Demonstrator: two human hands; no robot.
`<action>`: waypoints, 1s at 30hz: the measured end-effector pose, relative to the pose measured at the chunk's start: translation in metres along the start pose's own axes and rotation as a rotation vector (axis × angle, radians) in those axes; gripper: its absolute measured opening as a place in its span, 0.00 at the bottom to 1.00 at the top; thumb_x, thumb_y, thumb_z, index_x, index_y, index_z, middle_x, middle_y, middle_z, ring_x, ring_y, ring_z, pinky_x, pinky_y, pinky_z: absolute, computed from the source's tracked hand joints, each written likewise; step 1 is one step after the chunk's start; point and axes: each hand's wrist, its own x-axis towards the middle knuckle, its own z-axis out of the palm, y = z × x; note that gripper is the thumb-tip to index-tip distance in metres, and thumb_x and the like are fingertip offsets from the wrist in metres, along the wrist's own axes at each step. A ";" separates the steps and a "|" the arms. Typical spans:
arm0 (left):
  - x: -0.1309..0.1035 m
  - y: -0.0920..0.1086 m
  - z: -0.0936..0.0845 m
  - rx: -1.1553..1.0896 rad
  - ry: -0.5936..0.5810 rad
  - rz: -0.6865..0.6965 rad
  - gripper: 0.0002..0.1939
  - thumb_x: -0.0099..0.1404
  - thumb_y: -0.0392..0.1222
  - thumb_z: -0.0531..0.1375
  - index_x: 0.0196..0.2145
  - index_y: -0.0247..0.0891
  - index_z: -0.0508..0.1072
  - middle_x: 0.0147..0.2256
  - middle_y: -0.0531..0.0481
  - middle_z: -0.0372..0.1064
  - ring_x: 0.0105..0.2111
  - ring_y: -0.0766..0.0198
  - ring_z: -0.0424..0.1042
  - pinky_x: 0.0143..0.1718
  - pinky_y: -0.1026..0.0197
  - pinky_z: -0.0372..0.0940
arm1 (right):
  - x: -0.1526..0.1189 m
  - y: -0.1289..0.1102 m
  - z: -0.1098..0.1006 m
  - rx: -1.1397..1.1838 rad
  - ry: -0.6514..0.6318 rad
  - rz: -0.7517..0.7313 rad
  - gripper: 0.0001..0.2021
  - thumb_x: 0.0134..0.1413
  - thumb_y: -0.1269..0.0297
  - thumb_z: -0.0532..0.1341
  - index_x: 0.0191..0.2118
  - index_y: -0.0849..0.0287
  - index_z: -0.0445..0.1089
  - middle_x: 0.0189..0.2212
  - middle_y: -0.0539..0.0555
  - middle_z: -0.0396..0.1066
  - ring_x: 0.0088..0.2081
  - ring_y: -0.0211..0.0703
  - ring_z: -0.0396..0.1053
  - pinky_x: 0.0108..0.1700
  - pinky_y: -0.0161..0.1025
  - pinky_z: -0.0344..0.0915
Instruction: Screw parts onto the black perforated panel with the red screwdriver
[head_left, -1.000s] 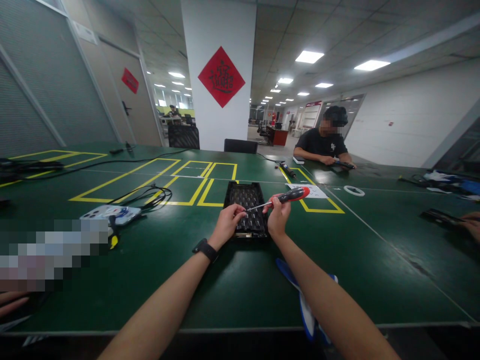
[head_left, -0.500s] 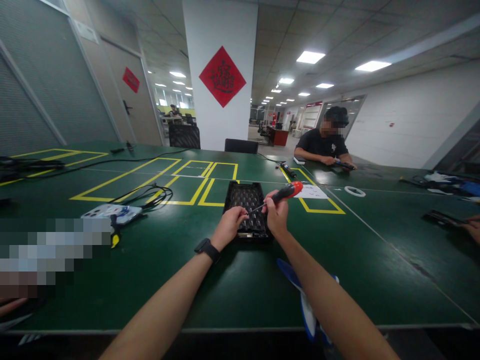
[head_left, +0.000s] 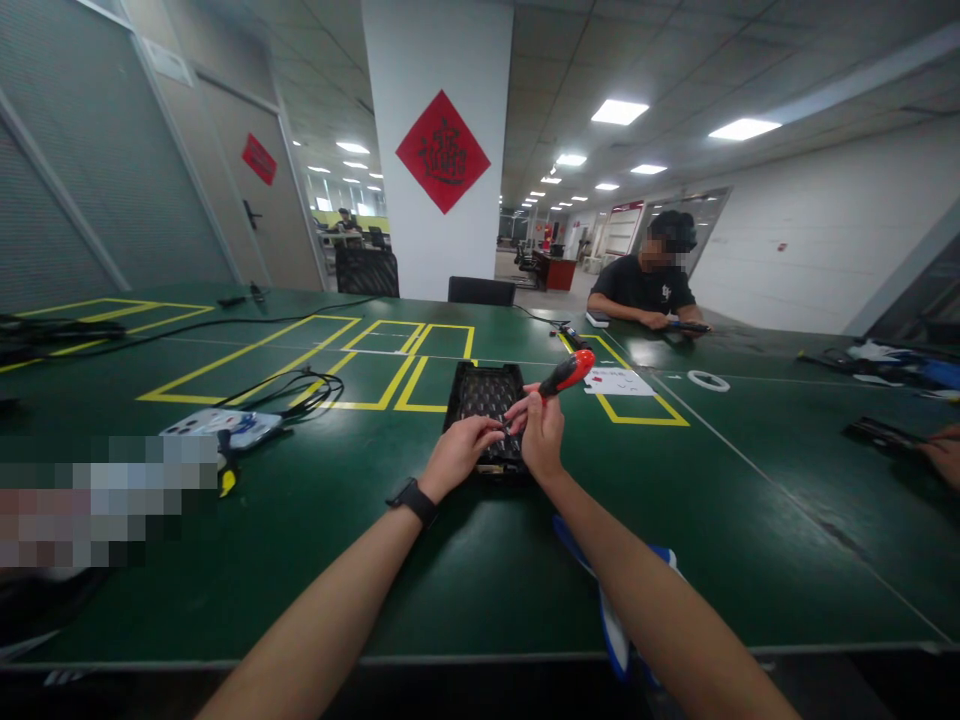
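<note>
A screwdriver (head_left: pixel 568 373) with a red and black handle is in my right hand (head_left: pixel 541 435), its handle slanting up and to the right. Close beside it, my left hand (head_left: pixel 466 445) has its fingertips pinched near the screwdriver's tip; whatever is between them is too small to make out. Both hands are over an open black plastic case (head_left: pixel 486 385) with a patterned inside, which lies on the green table. My fingers cover the near part of the case.
Yellow tape outlines (head_left: pixel 420 408) mark the green tabletop (head_left: pixel 337 580). Cables and a phone-like device (head_left: pixel 240 427) lie left. A white paper (head_left: pixel 619 382) and a white ring (head_left: pixel 709 381) are to the right. A blue-white object (head_left: pixel 613 625) lies under my right forearm. Another person (head_left: pixel 645 290) sits across.
My right hand has shifted a little left, bringing its fingers closer to my left fingertips. The screwdriver handle has moved up and left and stands somewhat steeper.
</note>
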 end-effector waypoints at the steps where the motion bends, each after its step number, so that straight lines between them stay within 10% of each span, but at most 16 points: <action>1: 0.000 0.002 -0.001 0.000 -0.006 -0.008 0.15 0.61 0.49 0.52 0.39 0.40 0.73 0.34 0.48 0.71 0.33 0.63 0.68 0.36 0.63 0.60 | 0.000 0.001 0.000 -0.003 0.022 0.003 0.14 0.57 0.53 0.47 0.40 0.57 0.59 0.20 0.45 0.67 0.15 0.30 0.59 0.20 0.29 0.56; 30: -0.007 0.020 -0.009 -0.012 -0.087 -0.018 0.33 0.66 0.53 0.37 0.21 0.37 0.74 0.26 0.49 0.70 0.28 0.65 0.66 0.33 0.66 0.58 | 0.006 0.031 -0.001 -0.106 -0.004 0.249 0.19 0.54 0.46 0.46 0.33 0.59 0.59 0.12 0.45 0.65 0.08 0.31 0.57 0.11 0.27 0.53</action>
